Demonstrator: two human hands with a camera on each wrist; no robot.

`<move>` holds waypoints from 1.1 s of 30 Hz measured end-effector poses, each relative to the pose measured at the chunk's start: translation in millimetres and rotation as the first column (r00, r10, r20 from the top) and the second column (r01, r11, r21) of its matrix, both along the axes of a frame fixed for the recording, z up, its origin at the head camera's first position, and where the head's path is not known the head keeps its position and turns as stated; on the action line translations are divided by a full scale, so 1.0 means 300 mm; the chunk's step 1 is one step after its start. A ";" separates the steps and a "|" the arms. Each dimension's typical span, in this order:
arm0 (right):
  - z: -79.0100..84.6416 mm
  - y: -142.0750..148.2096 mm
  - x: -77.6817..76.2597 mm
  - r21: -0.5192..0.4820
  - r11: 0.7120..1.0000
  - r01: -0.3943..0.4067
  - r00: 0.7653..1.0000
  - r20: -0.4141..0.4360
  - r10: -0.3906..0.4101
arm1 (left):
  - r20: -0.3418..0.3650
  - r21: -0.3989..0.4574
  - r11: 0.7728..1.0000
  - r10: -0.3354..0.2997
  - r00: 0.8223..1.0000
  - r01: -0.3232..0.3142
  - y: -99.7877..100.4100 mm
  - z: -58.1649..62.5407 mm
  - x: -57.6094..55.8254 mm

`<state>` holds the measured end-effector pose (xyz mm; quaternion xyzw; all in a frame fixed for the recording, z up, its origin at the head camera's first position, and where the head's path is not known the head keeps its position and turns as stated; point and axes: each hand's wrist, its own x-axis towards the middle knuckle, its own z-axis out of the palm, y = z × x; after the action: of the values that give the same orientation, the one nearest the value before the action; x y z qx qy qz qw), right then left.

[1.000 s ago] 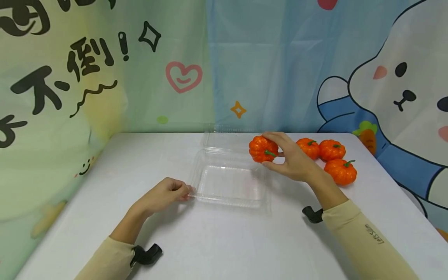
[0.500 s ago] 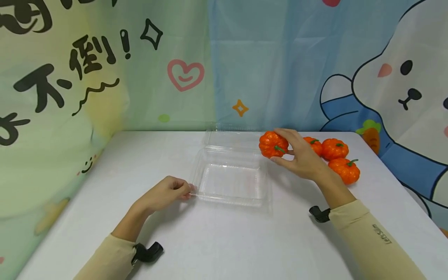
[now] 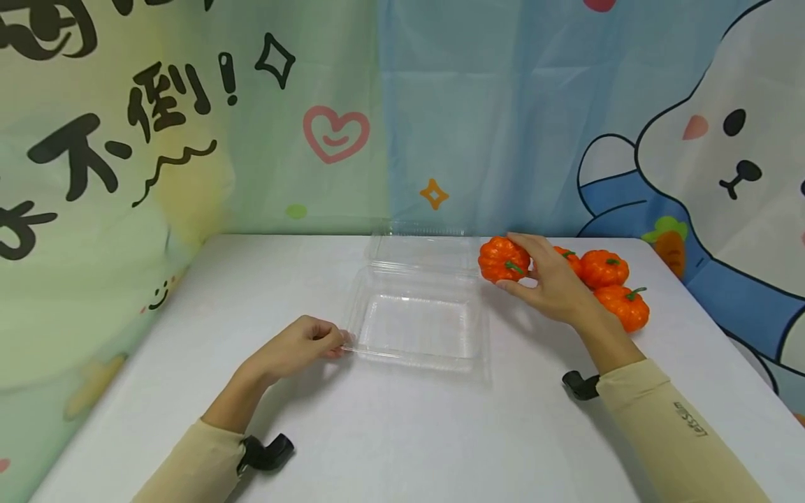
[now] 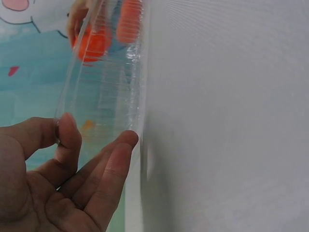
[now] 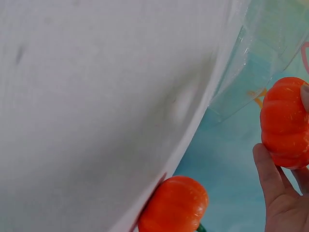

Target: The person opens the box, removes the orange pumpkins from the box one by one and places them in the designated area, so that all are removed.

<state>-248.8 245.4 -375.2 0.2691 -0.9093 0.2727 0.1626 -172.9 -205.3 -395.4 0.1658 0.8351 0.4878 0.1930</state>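
Note:
My left hand (image 3: 306, 342) pinches the front left corner of a clear plastic clamshell box (image 3: 418, 360), thumb and index finger on its rim in the left wrist view. The box lies with its lid (image 3: 415, 250) folded back behind it. In my right hand (image 3: 553, 283) is an orange toy pumpkin (image 3: 502, 258) with a green stem, gripped between thumb and fingers. It hangs above the table just right of the box, as the right wrist view also shows, where the held pumpkin (image 5: 285, 123) is apart from the clear plastic.
On the right of the white table (image 3: 402, 433) several more orange pumpkins sit together; the nearest pumpkin (image 3: 625, 307) stands behind my right forearm, another pumpkin (image 3: 604, 268) farther back. A printed cloth backdrop (image 3: 459, 126) hangs along the table's back edge.
My right hand has moved right with the pumpkin, from over the box's right edge to beside it. The left hand stays at the box corner. The head view has shifted slightly.

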 end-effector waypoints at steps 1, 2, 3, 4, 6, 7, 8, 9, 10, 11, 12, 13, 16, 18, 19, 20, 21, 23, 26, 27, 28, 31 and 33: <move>-0.003 0.002 -0.001 0.005 1.000 0.010 1.000 -0.004 -0.010 | 0.006 0.005 1.000 -0.001 1.000 0.001 0.000 -0.001 0.001; -0.006 0.004 -0.002 0.007 1.000 0.019 1.000 -0.004 -0.019 | 0.010 0.009 1.000 -0.002 1.000 0.001 0.000 -0.003 0.002; -0.008 0.006 -0.003 0.010 1.000 0.027 1.000 -0.005 -0.027 | 0.014 0.013 1.000 -0.002 1.000 0.002 0.001 -0.005 0.002; -0.010 0.007 -0.003 0.011 0.999 0.034 0.999 -0.002 -0.034 | 0.016 0.015 1.000 -0.003 1.000 0.003 0.001 -0.006 0.003; -0.011 0.009 -0.002 0.006 0.999 0.046 0.999 0.007 -0.046 | 0.017 0.016 1.000 -0.003 1.000 0.003 0.001 -0.009 0.005; -0.012 0.009 -0.001 0.004 0.999 0.052 0.999 0.011 -0.052 | 0.014 0.014 1.000 -0.002 1.000 0.002 0.001 -0.009 0.005; -0.012 0.010 -0.001 -0.002 0.998 0.058 0.998 0.018 -0.058 | 0.010 0.012 1.000 -0.001 1.000 0.001 0.001 -0.009 0.005; -0.012 0.011 -0.001 -0.006 0.998 0.065 0.998 0.020 -0.065 | 0.007 0.012 1.000 -0.002 1.000 0.002 0.001 -0.009 0.005; -0.012 0.011 -0.001 -0.010 0.997 0.072 0.997 0.023 -0.072 | 0.005 0.013 1.000 -0.003 1.000 0.002 0.001 -0.008 0.005; -0.012 0.011 -0.001 -0.013 0.997 0.079 0.997 0.026 -0.079 | 0.003 0.012 1.000 -0.003 1.000 0.003 0.001 -0.008 0.005; -0.012 0.011 -0.002 -0.015 0.996 0.084 0.996 0.026 -0.084 | 0.003 0.012 1.000 -0.003 1.000 0.003 0.000 -0.008 0.004; -0.012 0.011 -0.003 -0.013 0.996 0.089 0.996 0.023 -0.088 | 0.002 0.010 1.000 -0.003 1.000 0.003 0.000 -0.007 0.004; -0.014 0.013 -0.010 -0.003 0.996 0.093 0.996 0.018 -0.093 | 0.004 0.011 1.000 0.000 1.000 0.000 -0.003 -0.007 0.003; -0.018 0.015 -0.015 0.004 0.996 0.090 0.996 0.021 -0.090 | 0.005 0.012 1.000 0.001 1.000 -0.002 -0.005 -0.008 0.004; -0.020 0.016 -0.017 0.012 0.996 0.094 0.995 0.023 -0.094 | 0.005 0.013 1.000 0.001 1.000 -0.001 -0.006 -0.009 0.004; -0.022 0.018 -0.019 0.018 0.995 0.100 0.994 0.030 -0.100 | 0.005 0.017 1.000 0.000 1.000 0.000 -0.006 -0.009 0.004; -0.024 0.020 -0.021 0.025 0.994 0.105 0.994 0.036 -0.106 | 0.006 0.020 1.000 -0.001 1.000 0.001 -0.006 -0.010 0.005; -0.027 0.024 -0.023 0.039 0.992 0.117 0.992 0.046 -0.119 | 0.006 0.022 1.000 -0.002 1.000 0.002 -0.006 -0.011 0.006; -0.028 0.027 -0.027 0.062 0.990 0.127 0.990 0.056 -0.131 | 0.007 0.025 1.000 -0.001 1.000 0.001 -0.006 -0.011 0.008; -0.027 0.028 -0.027 0.073 0.989 0.129 0.989 0.060 -0.133 | 0.008 0.026 1.000 0.000 1.000 0.000 -0.006 -0.011 0.009; -0.027 0.029 -0.028 0.082 0.988 0.131 0.988 0.067 -0.137 | 0.009 0.027 1.000 0.001 1.000 -0.001 -0.006 -0.010 0.010; -0.022 0.032 -0.029 0.111 0.983 0.146 0.982 0.102 -0.157 | 0.007 0.031 1.000 0.000 1.000 0.000 -0.006 -0.008 0.010; -0.020 0.032 -0.029 0.129 0.979 0.160 0.975 0.137 -0.177 | 0.006 0.036 0.999 -0.002 1.000 0.002 -0.007 -0.007 0.010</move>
<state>-257.6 255.0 -381.1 0.1792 -0.9528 0.2233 0.1012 -169.9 -207.2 -397.6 0.1687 0.8254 0.5029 0.1931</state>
